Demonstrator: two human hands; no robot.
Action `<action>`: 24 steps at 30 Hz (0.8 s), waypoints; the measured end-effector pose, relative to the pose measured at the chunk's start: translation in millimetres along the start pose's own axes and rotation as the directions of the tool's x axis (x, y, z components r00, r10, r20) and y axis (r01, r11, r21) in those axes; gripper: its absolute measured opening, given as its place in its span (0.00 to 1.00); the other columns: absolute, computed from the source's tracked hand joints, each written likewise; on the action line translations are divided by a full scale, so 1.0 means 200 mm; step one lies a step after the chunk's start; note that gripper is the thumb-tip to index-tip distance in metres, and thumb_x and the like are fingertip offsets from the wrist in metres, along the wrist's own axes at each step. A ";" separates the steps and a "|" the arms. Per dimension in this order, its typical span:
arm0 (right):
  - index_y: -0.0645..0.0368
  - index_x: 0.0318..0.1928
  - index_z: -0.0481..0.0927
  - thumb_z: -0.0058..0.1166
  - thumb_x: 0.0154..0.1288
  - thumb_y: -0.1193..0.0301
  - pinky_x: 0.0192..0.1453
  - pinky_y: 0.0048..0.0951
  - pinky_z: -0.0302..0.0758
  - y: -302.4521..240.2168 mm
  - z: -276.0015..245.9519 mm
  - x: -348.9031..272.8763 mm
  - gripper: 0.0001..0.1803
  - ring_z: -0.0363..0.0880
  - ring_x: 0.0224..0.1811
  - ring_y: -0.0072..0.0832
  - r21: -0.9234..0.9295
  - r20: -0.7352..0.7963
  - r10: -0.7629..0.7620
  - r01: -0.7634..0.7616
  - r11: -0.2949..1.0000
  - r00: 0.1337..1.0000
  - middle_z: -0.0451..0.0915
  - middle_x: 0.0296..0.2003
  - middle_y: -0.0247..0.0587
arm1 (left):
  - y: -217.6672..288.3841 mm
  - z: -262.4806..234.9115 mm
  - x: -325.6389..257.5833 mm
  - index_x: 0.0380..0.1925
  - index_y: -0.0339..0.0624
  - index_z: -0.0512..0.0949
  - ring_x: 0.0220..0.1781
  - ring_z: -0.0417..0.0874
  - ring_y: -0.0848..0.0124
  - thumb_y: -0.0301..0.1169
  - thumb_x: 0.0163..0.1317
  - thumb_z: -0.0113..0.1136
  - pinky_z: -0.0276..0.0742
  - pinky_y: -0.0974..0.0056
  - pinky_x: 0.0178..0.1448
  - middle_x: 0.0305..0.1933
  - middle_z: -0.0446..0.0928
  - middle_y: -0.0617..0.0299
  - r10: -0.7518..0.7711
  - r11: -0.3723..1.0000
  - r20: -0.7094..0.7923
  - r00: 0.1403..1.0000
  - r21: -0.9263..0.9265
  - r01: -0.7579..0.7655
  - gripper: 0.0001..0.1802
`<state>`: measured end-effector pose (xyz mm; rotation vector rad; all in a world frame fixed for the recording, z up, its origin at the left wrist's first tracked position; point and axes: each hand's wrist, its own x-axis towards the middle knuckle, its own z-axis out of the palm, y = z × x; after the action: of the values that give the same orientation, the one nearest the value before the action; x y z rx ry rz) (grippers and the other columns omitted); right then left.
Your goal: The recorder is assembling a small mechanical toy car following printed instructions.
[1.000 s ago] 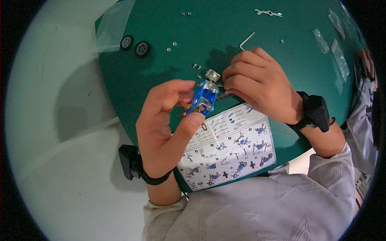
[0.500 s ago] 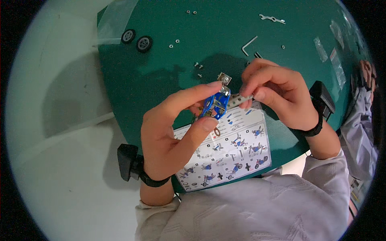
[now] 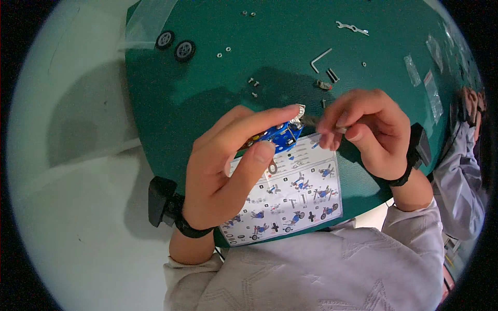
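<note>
Between the thumb and fingers of my left hand (image 3: 220, 160) is a partly built toy model (image 3: 286, 137) of blue perforated metal plates. A silvery bracket (image 3: 301, 110) stands at its far end by my index fingertip. To its right, my right hand (image 3: 376, 132) pinches a grey perforated metal strip (image 3: 309, 121) that meets the model's right side. The strip is blurred and partly hidden by my fingers, so I cannot tell whether it is fastened. Beneath both hands lies a printed instruction sheet (image 3: 290, 212) with small coloured pictures.
On the green table (image 3: 218, 20) lie two black wheels (image 3: 185, 51), a flat spanner (image 3: 353, 28), a hex key (image 3: 320, 61), long bolts (image 3: 333, 75), small screws (image 3: 254, 82) and nuts (image 3: 228, 49). Clear plastic bags (image 3: 412, 70) rest at right, near another person's sleeve (image 3: 459, 181).
My left hand has tilted the model, turning its blue side up and its bracket rightward. My right hand has shifted slightly right and down, uncovering the long bolts and a small red-tipped part.
</note>
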<state>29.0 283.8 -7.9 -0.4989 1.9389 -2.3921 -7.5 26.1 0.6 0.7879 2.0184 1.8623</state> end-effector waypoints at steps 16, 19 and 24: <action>0.64 0.51 0.81 0.67 0.66 0.77 0.42 0.28 0.78 -0.07 -0.01 -0.01 0.14 0.85 0.35 0.29 -0.079 0.039 0.220 -0.217 0.973 0.975 0.86 0.36 0.46 | -0.01 0.01 0.01 0.44 0.36 0.82 0.37 0.78 0.67 0.23 0.43 0.79 0.71 0.67 0.40 0.35 0.79 0.57 0.283 0.919 0.018 0.959 0.279 -0.277 0.25; 0.63 0.48 0.81 0.69 0.64 0.77 0.41 0.29 0.81 -0.03 -0.05 0.00 0.14 0.87 0.36 0.31 -0.214 0.129 0.014 0.014 0.977 0.992 0.87 0.36 0.46 | -0.03 0.03 0.01 0.44 0.36 0.81 0.38 0.79 0.66 0.24 0.45 0.79 0.72 0.66 0.42 0.36 0.79 0.55 0.278 0.927 -0.039 0.960 0.271 -0.258 0.24; 0.62 0.42 0.86 0.67 0.64 0.80 0.43 0.29 0.83 -0.08 -0.06 0.01 0.07 0.89 0.40 0.32 -0.340 0.157 -0.094 0.144 0.929 0.983 0.89 0.35 0.44 | -0.04 0.04 0.00 0.44 0.35 0.81 0.40 0.79 0.65 0.24 0.46 0.78 0.73 0.65 0.45 0.40 0.79 0.54 0.234 0.951 -0.069 0.970 0.221 -0.214 0.23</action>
<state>26.1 298.3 5.7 -0.7944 2.3405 -2.0069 -4.6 31.6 -8.8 1.0445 2.3010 1.8506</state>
